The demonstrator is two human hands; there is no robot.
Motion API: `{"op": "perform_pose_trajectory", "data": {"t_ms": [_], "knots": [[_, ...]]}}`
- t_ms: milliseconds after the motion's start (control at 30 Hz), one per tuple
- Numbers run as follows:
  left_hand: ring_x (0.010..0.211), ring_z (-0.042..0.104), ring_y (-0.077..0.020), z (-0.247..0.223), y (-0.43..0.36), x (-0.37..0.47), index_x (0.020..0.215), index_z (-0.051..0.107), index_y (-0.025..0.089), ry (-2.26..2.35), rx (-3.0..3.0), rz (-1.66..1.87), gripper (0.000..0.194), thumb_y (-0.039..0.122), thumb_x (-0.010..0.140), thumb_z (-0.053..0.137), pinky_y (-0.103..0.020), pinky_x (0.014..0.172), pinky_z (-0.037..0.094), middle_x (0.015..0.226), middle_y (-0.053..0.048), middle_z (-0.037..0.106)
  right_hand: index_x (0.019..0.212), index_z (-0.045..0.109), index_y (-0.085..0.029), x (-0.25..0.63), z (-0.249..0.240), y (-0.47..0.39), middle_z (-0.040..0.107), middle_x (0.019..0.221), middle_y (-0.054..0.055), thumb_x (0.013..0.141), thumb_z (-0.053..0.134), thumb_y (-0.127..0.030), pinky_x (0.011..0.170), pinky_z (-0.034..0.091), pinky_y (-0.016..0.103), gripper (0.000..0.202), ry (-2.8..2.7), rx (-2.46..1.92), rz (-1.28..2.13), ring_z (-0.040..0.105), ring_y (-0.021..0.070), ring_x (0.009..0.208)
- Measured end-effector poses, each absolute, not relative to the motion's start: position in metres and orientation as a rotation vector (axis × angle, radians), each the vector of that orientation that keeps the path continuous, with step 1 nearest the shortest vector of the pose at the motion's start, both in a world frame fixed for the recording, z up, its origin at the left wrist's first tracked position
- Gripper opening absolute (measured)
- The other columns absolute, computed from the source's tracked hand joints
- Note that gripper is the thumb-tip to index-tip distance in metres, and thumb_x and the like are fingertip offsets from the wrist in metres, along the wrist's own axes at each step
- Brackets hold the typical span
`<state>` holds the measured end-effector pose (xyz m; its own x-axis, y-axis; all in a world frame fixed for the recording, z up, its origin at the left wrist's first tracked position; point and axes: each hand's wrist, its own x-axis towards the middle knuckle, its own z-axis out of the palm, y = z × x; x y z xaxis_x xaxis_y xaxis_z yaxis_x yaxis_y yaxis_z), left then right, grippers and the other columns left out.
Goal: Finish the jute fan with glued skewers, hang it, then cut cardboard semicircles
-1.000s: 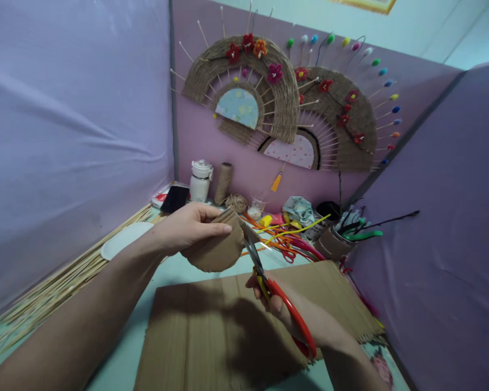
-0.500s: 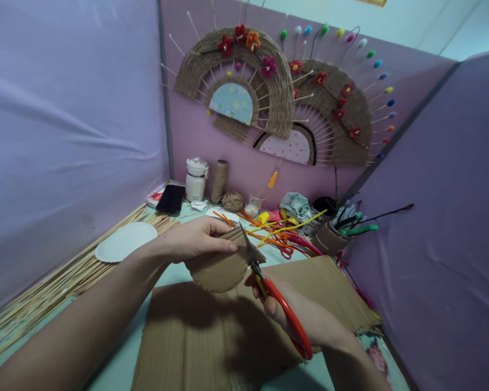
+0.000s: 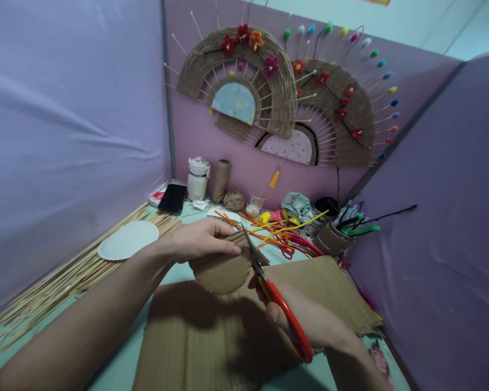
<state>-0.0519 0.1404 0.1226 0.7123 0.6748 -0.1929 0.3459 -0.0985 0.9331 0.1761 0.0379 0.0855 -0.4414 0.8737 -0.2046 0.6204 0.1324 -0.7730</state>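
Observation:
A small cardboard piece (image 3: 222, 273) with a rounded lower edge is pinched at its top left by my left hand (image 3: 206, 239). My right hand (image 3: 291, 309) grips red-handled scissors (image 3: 287, 312) whose dark blades point up and to the left, against the piece's right side. A strip of the cardboard sticks out to the right of the blades. Both hands are above a large flat cardboard sheet (image 3: 195, 347), which carries their shadow.
Thin sticks (image 3: 61, 277) and a white oval disc (image 3: 128, 240) are at left. Behind are a phone (image 3: 173, 197), white bottle (image 3: 198, 179), twine (image 3: 233, 200), orange and yellow stems (image 3: 283, 231) and a tool holder (image 3: 331, 239). Another cardboard sheet (image 3: 326, 288) is at right.
The whole view has shifted slightly, with most things a little further right. My hands, the cardboard piece and the scissors keep nearly the same pose.

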Motion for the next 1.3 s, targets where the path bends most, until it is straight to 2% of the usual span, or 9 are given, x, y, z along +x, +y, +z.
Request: {"op": "perform_pose_trajectory", "data": {"t_ms": [167,300,467,800,867,933,1067,1200,1300], "knots": [[0.06,0.052,-0.0113,0.122,0.14,-0.053,0.077,0.067,0.015,0.839,1.703,0.335,0.025,0.04,0.074,0.067,-0.019,0.052,0.037,0.069,0.001,0.061,0.107,0.048,-0.018,0.175,0.082,0.039,0.059,0.095,0.007,0.08,0.052,-0.033,0.068,0.042,0.033,0.031,-2.108,-1.527,1.236,0.052,0.0199,0.076],[0.061,0.052,-0.0116,0.119,0.141,-0.052,0.08,0.069,0.015,0.837,1.67,0.33,0.024,0.038,0.074,0.067,-0.02,0.054,0.038,0.071,0.001,0.063,0.094,0.049,-0.018,0.171,0.081,0.037,0.06,0.084,0.004,0.083,0.052,-0.035,0.065,0.04,0.031,0.021,-2.097,-1.591,1.187,0.052,0.0184,0.071],[0.061,0.052,-0.0118,0.116,0.144,-0.053,0.083,0.069,0.015,0.818,1.699,0.328,0.027,0.04,0.075,0.067,-0.021,0.055,0.038,0.071,0.001,0.063,0.09,0.049,-0.02,0.169,0.078,0.036,0.057,0.08,0.002,0.088,0.047,-0.045,0.062,0.037,0.028,0.025,-2.075,-1.612,1.094,0.05,0.0161,0.067],[0.059,0.05,-0.0106,0.12,0.145,-0.06,0.073,0.065,0.015,0.817,1.708,0.362,0.032,0.047,0.073,0.069,-0.02,0.051,0.035,0.067,0.003,0.058,0.065,0.04,-0.021,0.156,0.071,0.043,0.043,0.06,-0.004,0.084,0.047,-0.034,0.048,0.024,0.023,0.024,-1.88,-1.658,1.017,0.037,0.01,0.054],[0.063,0.053,-0.0122,0.119,0.148,-0.062,0.076,0.067,0.015,0.848,1.734,0.401,0.033,0.047,0.073,0.07,-0.021,0.054,0.037,0.07,0.001,0.061,0.063,0.041,-0.021,0.157,0.066,0.046,0.043,0.059,-0.004,0.084,0.048,-0.04,0.048,0.026,0.023,0.029,-1.852,-1.603,0.988,0.037,0.01,0.053],[0.073,0.058,-0.0151,0.119,0.153,-0.063,0.087,0.069,0.016,0.893,1.721,0.529,0.034,0.046,0.072,0.072,-0.023,0.061,0.042,0.079,-0.001,0.066,0.065,0.043,-0.021,0.159,0.06,0.051,0.042,0.055,-0.005,0.085,0.044,-0.054,0.046,0.028,0.023,0.039,-1.757,-1.536,1.001,0.037,0.01,0.048],[0.097,0.062,-0.0196,0.118,0.16,-0.061,0.114,0.062,0.018,0.91,1.397,0.883,0.053,0.043,0.07,0.077,-0.03,0.08,0.048,0.109,-0.009,0.067,0.071,0.047,-0.022,0.16,0.052,0.06,0.037,0.044,-0.007,0.077,0.029,-0.084,0.038,0.029,0.023,0.065,-1.431,-1.41,1.095,0.037,0.0101,0.036],[0.093,0.065,-0.0198,0.105,0.152,-0.04,0.106,0.064,0.016,0.748,1.101,0.852,0.047,0.039,0.068,0.08,-0.037,0.088,0.049,0.112,-0.013,0.067,0.069,0.047,-0.021,0.156,0.05,0.067,0.038,0.046,-0.008,0.065,0.034,-0.094,0.035,0.032,0.022,0.074,-1.167,-1.326,1.129,0.038,0.0085,0.033],[0.093,0.067,-0.0192,0.09,0.135,-0.015,0.106,0.066,0.016,0.614,0.939,0.801,0.041,0.034,0.072,0.079,-0.035,0.09,0.05,0.11,-0.012,0.07,0.069,0.046,-0.021,0.152,0.046,0.07,0.038,0.049,-0.008,0.062,0.038,-0.094,0.035,0.034,0.022,0.074,-1.056,-1.316,1.139,0.038,0.0077,0.034]]}}
